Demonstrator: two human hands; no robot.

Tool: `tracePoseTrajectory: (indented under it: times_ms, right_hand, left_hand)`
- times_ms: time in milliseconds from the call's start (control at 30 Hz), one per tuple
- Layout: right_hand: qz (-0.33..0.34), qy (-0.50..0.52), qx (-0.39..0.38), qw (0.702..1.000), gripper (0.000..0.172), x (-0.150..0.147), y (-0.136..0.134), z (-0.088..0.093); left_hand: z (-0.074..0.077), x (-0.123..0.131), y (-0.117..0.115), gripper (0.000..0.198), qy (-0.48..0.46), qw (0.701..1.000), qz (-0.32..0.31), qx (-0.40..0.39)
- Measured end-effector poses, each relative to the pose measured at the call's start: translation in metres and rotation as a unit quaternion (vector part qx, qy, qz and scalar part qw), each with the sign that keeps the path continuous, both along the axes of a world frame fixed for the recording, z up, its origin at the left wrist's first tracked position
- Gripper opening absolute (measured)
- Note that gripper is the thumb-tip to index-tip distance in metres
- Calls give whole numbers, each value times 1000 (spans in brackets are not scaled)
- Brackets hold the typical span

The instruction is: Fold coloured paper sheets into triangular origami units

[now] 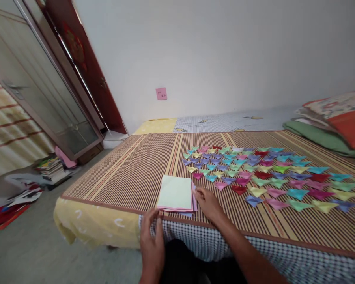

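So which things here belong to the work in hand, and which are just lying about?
Seemingly in use:
paper stack, by the left hand and right hand
folded paper pieces

Apparently just lying about:
cloth pile, right side
book stack, left side

Pale-green paper stack (pixel 175 192), seemingly pink-edged

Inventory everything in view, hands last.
Striped mat: one, brown-tan, centre
Square paper stack: one, pale-green top, mat's near edge
Small folded papers: dozens, multicoloured, mat's right half
Patterned cloth: count unclear, yellow and blue-white, under mat
Piled bedding: several, orange-green, far right
Wall: one, white, behind
Square paper note: one, pink, on wall
Glass door: one, greyish, left
Wooden door: one, dark red, behind
Striped curtain: one, cream, far left
Stacked booklets: several, mixed, left
Left hand: one, bare, stack's near left corner
Right hand: one, bare, stack's right edge
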State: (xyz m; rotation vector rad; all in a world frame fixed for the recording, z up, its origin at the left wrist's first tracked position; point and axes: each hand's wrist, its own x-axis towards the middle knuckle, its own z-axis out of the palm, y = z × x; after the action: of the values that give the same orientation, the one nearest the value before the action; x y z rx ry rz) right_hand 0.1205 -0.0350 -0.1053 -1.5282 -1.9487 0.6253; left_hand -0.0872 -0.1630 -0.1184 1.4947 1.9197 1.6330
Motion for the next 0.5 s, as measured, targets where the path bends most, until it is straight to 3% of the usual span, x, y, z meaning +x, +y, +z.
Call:
tracePoseTrajectory:
  times_ms: [100,233,333,500]
  right_hand:
    - [-36,32,-17,999,30,-8,-6,-9]
    - [-69,47,-26,996,33,-22,-7,-10]
    - [-95,46,-17,994,32,-34,-10,-8]
    - [-113,48,13,992,30,-50,-23,-11]
  left_hand:
    - [20,-26,55,35,-62,994,-12,-95]
    - [24,-38,110,30,-72,978,-56,-186]
    - [21,-38,125,37,-61,967,-79,-236]
    - [17,-40,125,38,-31,960,-85,-267]
